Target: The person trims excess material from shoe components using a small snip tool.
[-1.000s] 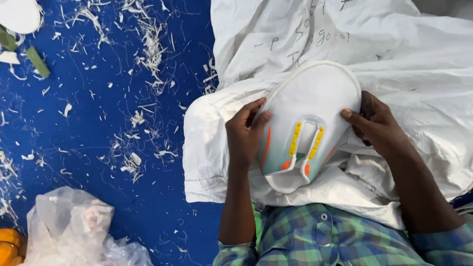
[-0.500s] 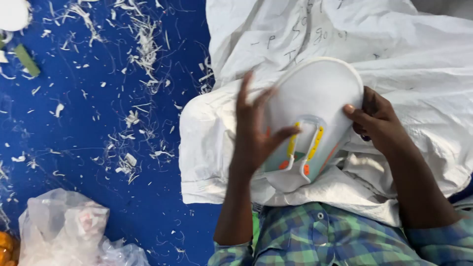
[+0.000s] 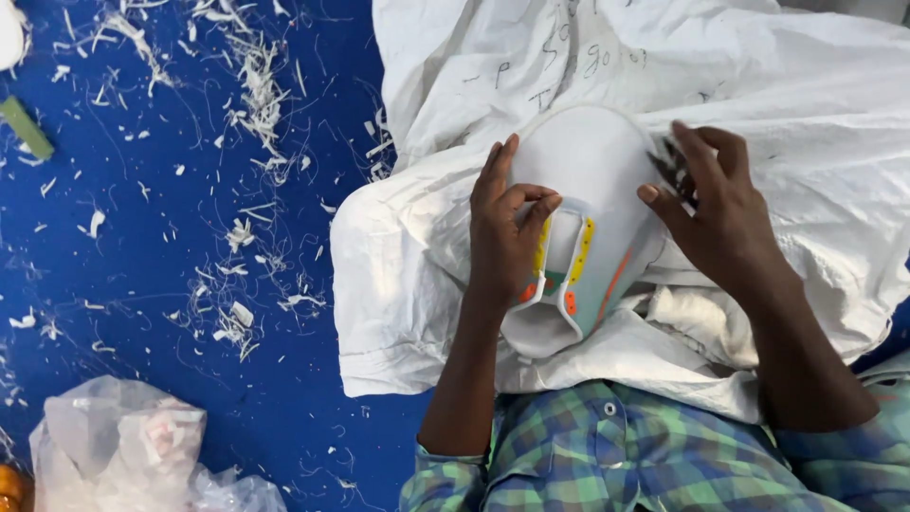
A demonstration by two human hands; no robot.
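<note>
A white sandal point(image 3: 592, 180) with a teal strap edged in yellow and orange lies sole-flat on a white sack cloth point(image 3: 758, 95) over my lap. My left hand point(image 3: 507, 232) grips the sandal's left side, fingers curled over the strap. My right hand point(image 3: 716, 213) rests at the sandal's right edge and pinches a small dark tool against the sole rim; what the tool is I cannot tell.
The blue floor point(image 3: 142, 237) to the left is littered with white shavings point(image 3: 256, 76). A crumpled clear plastic bag point(image 3: 123, 446) lies at the bottom left. A green stick point(image 3: 26, 126) lies at the far left edge.
My left hand lifted off the sandal, fingers spread, then came back down onto the strap. My right hand moved up along the sandal's right edge. The view shifted slightly.
</note>
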